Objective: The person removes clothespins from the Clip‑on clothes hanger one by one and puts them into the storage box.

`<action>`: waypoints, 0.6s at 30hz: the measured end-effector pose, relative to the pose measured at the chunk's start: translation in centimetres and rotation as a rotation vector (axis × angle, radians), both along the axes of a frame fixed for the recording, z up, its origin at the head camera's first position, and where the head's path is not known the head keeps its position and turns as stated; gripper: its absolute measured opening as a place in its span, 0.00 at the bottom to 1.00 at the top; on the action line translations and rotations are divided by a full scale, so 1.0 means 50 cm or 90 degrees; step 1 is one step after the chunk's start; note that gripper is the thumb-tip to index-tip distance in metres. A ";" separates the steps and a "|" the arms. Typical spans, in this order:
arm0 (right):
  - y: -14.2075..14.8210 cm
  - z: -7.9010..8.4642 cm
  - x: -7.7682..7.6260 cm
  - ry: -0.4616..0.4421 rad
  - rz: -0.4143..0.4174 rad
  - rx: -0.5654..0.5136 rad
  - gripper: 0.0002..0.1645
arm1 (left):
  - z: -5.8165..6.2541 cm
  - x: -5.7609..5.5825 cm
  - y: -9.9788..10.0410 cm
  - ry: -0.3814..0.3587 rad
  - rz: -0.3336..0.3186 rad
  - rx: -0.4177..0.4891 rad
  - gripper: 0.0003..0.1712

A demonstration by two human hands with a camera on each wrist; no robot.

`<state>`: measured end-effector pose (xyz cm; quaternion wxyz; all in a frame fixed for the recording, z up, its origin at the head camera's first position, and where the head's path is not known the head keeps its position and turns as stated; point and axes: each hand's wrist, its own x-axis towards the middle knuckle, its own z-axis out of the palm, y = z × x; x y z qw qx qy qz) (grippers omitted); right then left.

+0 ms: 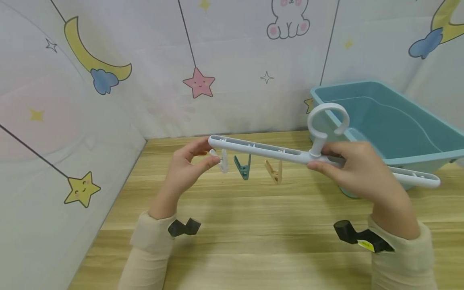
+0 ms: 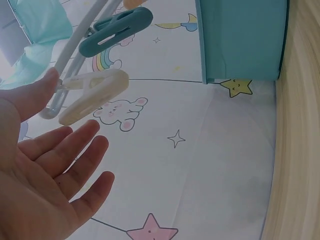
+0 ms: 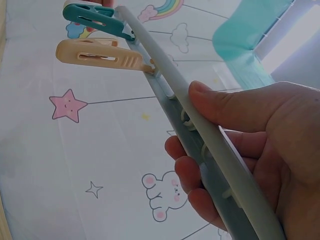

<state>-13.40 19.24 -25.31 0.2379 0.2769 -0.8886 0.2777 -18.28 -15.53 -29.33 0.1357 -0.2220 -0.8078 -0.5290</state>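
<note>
A white plastic hanger [image 1: 261, 152] is held up level above the table, its hook at the top. My right hand [image 1: 366, 171] grips its bar beside the hook, thumb in front and fingers curled behind, as the right wrist view shows. Three clips hang under the hanger's left half: a white clip [image 2: 97, 95] near the end, then a green clip [image 1: 243, 167], then a beige clip [image 3: 100, 54]. My left hand [image 1: 188, 165] is at the white clip. Its thumb is against or very near the clip, while the other fingers are spread, apart from the thumb.
On the right of the wooden table [image 1: 232, 241] stands a large teal tub [image 1: 398, 161], partly behind the hanger and my right hand. A white cloth [image 1: 235, 108] with cartoon stars and moons covers the back and left side.
</note>
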 end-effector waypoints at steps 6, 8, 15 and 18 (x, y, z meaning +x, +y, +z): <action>0.001 -0.001 0.001 0.004 0.000 -0.003 0.11 | -0.017 -0.009 0.005 -0.075 -0.098 0.085 0.23; 0.001 -0.001 0.001 0.005 0.000 -0.003 0.11 | -0.020 -0.010 0.007 -0.099 -0.135 0.120 0.23; 0.001 -0.003 -0.002 0.012 0.004 -0.002 0.11 | -0.029 -0.015 0.019 -0.149 -0.216 0.187 0.08; 0.000 -0.005 -0.003 0.012 0.009 -0.005 0.11 | -0.032 -0.016 0.022 -0.158 -0.246 0.203 0.11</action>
